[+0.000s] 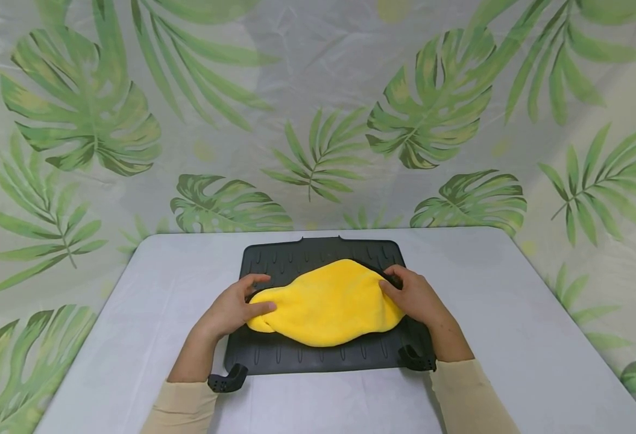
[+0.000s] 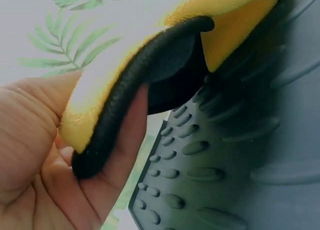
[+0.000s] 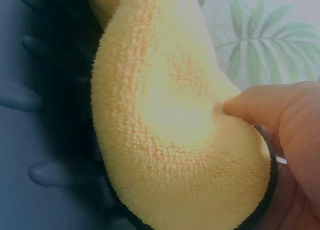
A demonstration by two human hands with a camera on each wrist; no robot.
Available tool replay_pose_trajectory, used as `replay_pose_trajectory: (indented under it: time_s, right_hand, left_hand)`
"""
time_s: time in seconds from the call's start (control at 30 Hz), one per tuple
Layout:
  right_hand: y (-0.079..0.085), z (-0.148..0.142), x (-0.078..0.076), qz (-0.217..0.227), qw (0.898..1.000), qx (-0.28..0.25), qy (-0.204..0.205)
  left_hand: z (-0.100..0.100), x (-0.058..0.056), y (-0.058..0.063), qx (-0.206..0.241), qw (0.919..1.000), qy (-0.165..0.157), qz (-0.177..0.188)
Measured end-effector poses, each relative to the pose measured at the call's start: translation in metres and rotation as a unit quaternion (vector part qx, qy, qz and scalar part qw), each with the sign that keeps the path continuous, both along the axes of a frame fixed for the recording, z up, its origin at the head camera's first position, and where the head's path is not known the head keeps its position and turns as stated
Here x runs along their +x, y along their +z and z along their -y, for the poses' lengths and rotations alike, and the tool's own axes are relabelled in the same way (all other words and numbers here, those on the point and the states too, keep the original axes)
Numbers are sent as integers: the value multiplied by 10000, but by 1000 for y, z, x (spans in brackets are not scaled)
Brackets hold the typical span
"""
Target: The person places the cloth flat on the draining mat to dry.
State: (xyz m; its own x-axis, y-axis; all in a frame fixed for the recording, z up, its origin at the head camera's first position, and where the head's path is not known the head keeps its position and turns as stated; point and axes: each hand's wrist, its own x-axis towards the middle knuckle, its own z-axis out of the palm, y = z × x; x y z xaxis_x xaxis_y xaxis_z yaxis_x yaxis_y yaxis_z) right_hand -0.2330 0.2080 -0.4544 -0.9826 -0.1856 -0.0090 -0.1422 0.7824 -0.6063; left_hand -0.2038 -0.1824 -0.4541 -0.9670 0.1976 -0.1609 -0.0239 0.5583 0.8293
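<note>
A yellow fluffy cloth [image 1: 334, 304] with a black edge is stretched between both hands over a black ribbed draining mat [image 1: 318, 360]. My left hand [image 1: 237, 306] pinches the cloth's left end, thumb on the yellow face and fingers beneath; the left wrist view shows the black edge and a dark underside [image 2: 175, 65] there. On the other side, my right hand [image 1: 416, 296] grips the right end, its thumb [image 3: 250, 106] pressing into the yellow pile. The middle of the cloth bulges upward in a loose fold and covers much of the mat.
A white-covered table [image 1: 513, 337] carries the mat, which lies near its middle. Behind the table hangs a pale curtain [image 1: 323, 78] printed with green leaves. Black straps [image 1: 229, 380] sit at the wrists over beige sleeves [image 1: 184, 407].
</note>
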Motion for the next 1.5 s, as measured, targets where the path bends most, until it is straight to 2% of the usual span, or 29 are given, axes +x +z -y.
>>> replay_pose_trajectory:
  time_s: [0.23,0.5,0.63,0.73,0.83,0.97,1.07,1.2,1.4,1.5]
  right_hand:
    - [1,-1,1,213,9996,141,75]
    - [13,-18,9,1032,9933,302,417]
    - [21,-30,16,1619,9837,406,674]
    - [22,-33,18,1809,9788,494,828]
    - [21,-32,17,1759,9793,514,860]
    - [19,-31,14,1532,9834,506,830]
    - [20,-31,12,1132,9892,468,805]
    - [20,-30,10,768,9949,430,501]
    - [19,-28,8,558,9980,303,62]
    - [16,-25,7,200,9991,319,-197]
  left_hand:
    - [-1,0,1,-136,9996,111,-213]
    - [-6,-1,0,24,9996,223,-158]
    - [-11,1,-4,73,9997,74,-235]
    - [-14,3,-7,241,9994,-183,-188]
    - [-15,4,-8,263,9990,-337,-137]
    - [-13,5,-8,115,9996,-209,-135]
    - [-9,5,-6,58,9998,-124,-128]
    - [-4,4,-4,92,9998,-162,-82]
    - [2,3,1,58,9997,-204,-71]
    - [3,4,5,47,9996,-271,-47]
